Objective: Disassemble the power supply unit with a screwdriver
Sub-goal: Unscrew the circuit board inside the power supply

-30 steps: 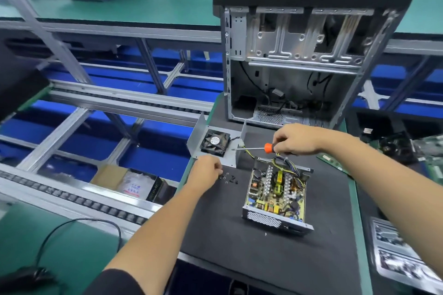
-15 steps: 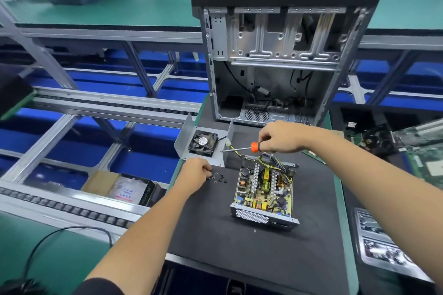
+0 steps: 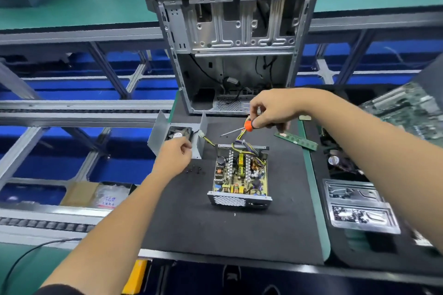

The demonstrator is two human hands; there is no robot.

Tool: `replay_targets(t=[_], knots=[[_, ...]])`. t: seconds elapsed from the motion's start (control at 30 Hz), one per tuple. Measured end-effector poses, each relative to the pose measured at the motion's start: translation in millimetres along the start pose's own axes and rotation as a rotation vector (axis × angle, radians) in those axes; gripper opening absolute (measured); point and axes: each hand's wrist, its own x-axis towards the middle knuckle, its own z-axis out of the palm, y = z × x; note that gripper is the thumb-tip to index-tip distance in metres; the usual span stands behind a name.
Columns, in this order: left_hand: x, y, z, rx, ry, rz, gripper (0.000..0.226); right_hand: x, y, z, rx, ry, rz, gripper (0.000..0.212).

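Now right hand (image 3: pixel 275 110) grips orange screwdriver (image 3: pixel 239 128), tip pointing left above black mat (image 3: pixel 191 223). Open power supply unit (image 3: pixel 241 175) sits on mat, mid-table. Left hand (image 3: pixel 176 157) curled beside fan cover (image 3: pixel 178 135); cannot tell if holding anything. Small black screws (image 3: pixel 195 170) lie near it.

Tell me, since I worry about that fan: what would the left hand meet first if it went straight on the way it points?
Probably the fan in the cover. The left hand points up and away, its fingers right by the fan; whether they touch it is unclear.
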Motion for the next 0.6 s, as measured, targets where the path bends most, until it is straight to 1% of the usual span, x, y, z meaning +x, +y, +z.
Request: replay_targets(t=[0.07, 0.13, 0.23, 0.3, 0.37, 0.43, 0.5, 0.6], knots=[[6, 34, -2, -0.072, 0.052, 0.086, 0.018, -12, 4, -10, -0.064, -0.045, 0.071, 0.014], [11, 76, 0, -0.143, 0.039, 0.225, 0.018, -22, 4, -17, -0.141, -0.062, 0.110, 0.013], [8, 130, 9, -0.146, -0.057, 0.454, 0.012, -35, 4, -17, -0.230, -0.083, 0.157, 0.014], [3, 151, 16, -0.121, -0.190, 0.548, 0.017, -39, 4, -9, -0.271, -0.109, 0.180, 0.015], [-2, 159, 26, -0.033, -0.364, 0.626, 0.017, -39, 7, 4, -0.295, -0.155, 0.175, 0.016], [-5, 160, 36, 0.128, -0.505, 0.693, 0.015, -37, 10, 18, -0.326, -0.185, 0.178, 0.016], [-7, 158, 44, 0.267, -0.554, 0.753, 0.014, -33, 12, 31, -0.375, -0.206, 0.182, 0.013], [-8, 148, 57, 0.383, -0.529, 0.956, 0.015, -24, 12, 44, -0.423, -0.233, 0.181, 0.011]])
